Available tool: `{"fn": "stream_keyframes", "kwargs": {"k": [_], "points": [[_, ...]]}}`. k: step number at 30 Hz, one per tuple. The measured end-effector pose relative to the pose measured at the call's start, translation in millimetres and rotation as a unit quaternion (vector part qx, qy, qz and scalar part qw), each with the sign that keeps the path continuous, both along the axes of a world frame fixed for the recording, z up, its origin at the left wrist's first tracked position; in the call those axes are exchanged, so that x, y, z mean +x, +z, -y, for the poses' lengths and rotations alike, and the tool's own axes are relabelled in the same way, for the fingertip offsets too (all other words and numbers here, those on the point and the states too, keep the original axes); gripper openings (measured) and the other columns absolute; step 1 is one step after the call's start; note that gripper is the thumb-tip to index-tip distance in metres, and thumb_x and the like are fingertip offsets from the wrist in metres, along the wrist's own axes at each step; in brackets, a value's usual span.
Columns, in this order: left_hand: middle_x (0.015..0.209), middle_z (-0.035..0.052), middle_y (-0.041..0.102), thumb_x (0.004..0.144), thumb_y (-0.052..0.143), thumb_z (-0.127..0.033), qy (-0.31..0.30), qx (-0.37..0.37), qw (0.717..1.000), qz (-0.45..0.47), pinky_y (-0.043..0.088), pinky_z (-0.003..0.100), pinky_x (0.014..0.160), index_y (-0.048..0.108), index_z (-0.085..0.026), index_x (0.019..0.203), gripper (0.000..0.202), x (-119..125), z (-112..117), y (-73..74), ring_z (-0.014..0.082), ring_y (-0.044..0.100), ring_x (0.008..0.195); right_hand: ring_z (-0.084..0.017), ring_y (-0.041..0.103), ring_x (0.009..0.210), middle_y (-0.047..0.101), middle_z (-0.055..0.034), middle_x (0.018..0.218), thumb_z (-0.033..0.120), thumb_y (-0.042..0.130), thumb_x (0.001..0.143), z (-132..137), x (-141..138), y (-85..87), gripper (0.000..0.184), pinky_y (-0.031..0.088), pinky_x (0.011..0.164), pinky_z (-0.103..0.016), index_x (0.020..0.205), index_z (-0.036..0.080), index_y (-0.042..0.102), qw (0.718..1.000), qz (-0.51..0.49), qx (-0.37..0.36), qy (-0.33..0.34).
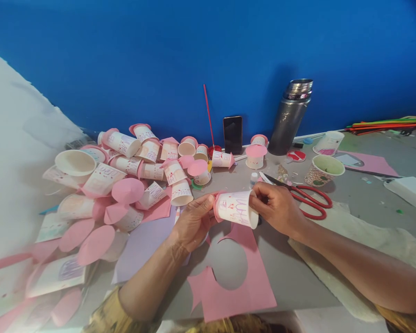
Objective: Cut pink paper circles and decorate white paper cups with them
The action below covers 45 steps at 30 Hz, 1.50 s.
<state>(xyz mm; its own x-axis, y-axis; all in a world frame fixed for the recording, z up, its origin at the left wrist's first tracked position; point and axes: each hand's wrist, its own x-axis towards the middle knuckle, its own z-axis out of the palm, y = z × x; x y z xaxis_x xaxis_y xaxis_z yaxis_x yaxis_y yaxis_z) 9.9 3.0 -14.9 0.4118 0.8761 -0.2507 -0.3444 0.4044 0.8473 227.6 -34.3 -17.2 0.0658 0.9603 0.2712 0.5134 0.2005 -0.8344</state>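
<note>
A white paper cup (236, 208) with purple and red drawn marks lies tilted on its side in the air, its mouth toward the right. My left hand (196, 219) is closed on its base end, where pink paper (216, 207) is fitted, thumb on top. At the open end, my right hand (275, 206) pinches the rim, with some fingertips hidden inside the mouth. Below the cup lies a pink paper sheet (256, 273) with a round piece cut out. Red-handled scissors (310, 199) lie just beyond my right hand, and a small bottle (253, 179) stands near its fingers.
Several decorated cups with pink paper tops (127, 190) are heaped at the left over a lilac sheet (135, 254). Along the blue wall stand a phone (233, 135) and a dark flask (289, 120). A patterned cup (324, 171) and a cloth (367, 240) are at the right.
</note>
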Motion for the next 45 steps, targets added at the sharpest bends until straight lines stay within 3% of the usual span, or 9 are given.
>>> {"fn": "stream_keyframes", "kwargs": {"k": [2,6,8,11,14,27,37,42,45], "points": [[0.101,0.0088,0.080,0.077,0.084,-0.048,0.025,0.011,1.000,0.008,0.058,0.030,0.077,0.082,-0.017,0.103,0.040,0.7,1.5,-0.3,0.0217,0.072,0.090,-0.011,0.035,0.054,0.044,0.0048,0.056,0.040,0.066,0.079,-4.3,0.5,-1.4,0.032,0.025,0.051,-0.026,0.061,0.022,0.045,0.991,-0.115,-0.063,0.026],[0.128,0.0106,0.075,0.081,0.080,-0.056,0.064,0.097,0.993,-0.018,0.056,0.035,0.092,0.078,-0.022,0.120,0.052,-2.0,3.9,-0.3,0.0275,0.068,0.116,-0.008,0.030,0.051,0.045,0.0055,0.054,0.031,0.072,0.063,-12.7,1.0,-2.7,0.019,0.020,0.048,-0.025,0.062,0.020,0.057,0.927,-0.322,-0.176,0.080],[0.141,0.0082,0.069,0.085,0.076,-0.055,0.073,0.182,0.979,-0.049,0.051,0.039,0.105,0.075,-0.028,0.127,0.050,-5.1,5.1,-1.1,0.0293,0.060,0.133,-0.007,0.026,0.048,0.040,0.0074,0.049,0.026,0.069,0.058,-14.2,-0.2,-2.7,0.012,0.017,0.048,-0.024,0.061,0.019,0.059,0.899,-0.376,-0.204,0.091],[0.149,0.0049,0.064,0.091,0.072,-0.052,0.062,0.285,0.951,-0.102,0.044,0.041,0.114,0.070,-0.034,0.135,0.047,-8.5,7.6,-3.3,0.0294,0.050,0.145,-0.005,0.023,0.045,0.036,0.0089,0.043,0.022,0.064,0.054,-12.9,-3.4,-3.4,0.009,0.015,0.048,-0.024,0.054,0.020,0.055,0.881,-0.402,-0.229,0.097],[0.151,0.0028,0.062,0.093,0.070,-0.048,0.048,0.318,0.940,-0.118,0.044,0.041,0.115,0.066,-0.037,0.139,0.047,-8.0,10.4,-4.8,0.0291,0.051,0.145,-0.005,0.024,0.044,0.037,0.0083,0.040,0.021,0.064,0.054,-10.4,-6.7,-4.5,0.013,0.015,0.048,-0.025,0.050,0.020,0.052,0.878,-0.400,-0.240,0.109],[0.144,0.0097,0.066,0.087,0.077,-0.049,0.052,0.285,0.952,-0.101,0.048,0.047,0.112,0.067,-0.030,0.137,0.055,-1.8,13.7,-1.4,0.0332,0.056,0.138,-0.005,0.024,0.046,0.037,0.0088,0.042,0.023,0.067,0.056,-5.1,-9.8,1.5,0.015,0.013,0.052,-0.028,0.052,0.020,0.053,0.881,-0.385,-0.250,0.117],[0.139,0.0105,0.069,0.083,0.080,-0.045,0.058,0.274,0.955,-0.097,0.060,0.038,0.081,0.072,-0.029,0.131,0.051,0.5,18.0,3.0,0.0308,0.067,0.116,-0.005,0.024,0.045,0.039,0.0090,0.043,0.023,0.070,0.056,-5.2,-12.0,0.8,0.011,0.013,0.051,-0.028,0.057,0.019,0.059,0.877,-0.392,-0.252,0.118],[0.133,0.0108,0.072,0.080,0.083,-0.045,0.061,0.255,0.961,-0.092,0.057,0.041,0.093,0.073,-0.028,0.129,0.053,1.1,12.4,0.3,0.0297,0.068,0.114,-0.006,0.026,0.047,0.040,0.0090,0.046,0.023,0.073,0.057,-4.7,-14.7,-3.6,0.014,0.015,0.050,-0.027,0.060,0.019,0.060,0.879,-0.392,-0.246,0.117],[0.136,0.0113,0.069,0.076,0.086,-0.050,0.068,0.241,0.964,-0.093,0.053,0.042,0.099,0.071,-0.026,0.129,0.061,1.5,8.8,-3.0,0.0303,0.065,0.119,-0.007,0.029,0.047,0.044,0.0077,0.048,0.025,0.074,0.059,-6.3,-13.0,-7.9,0.014,0.017,0.050,-0.027,0.064,0.018,0.062,0.893,-0.376,-0.226,0.097]]}}
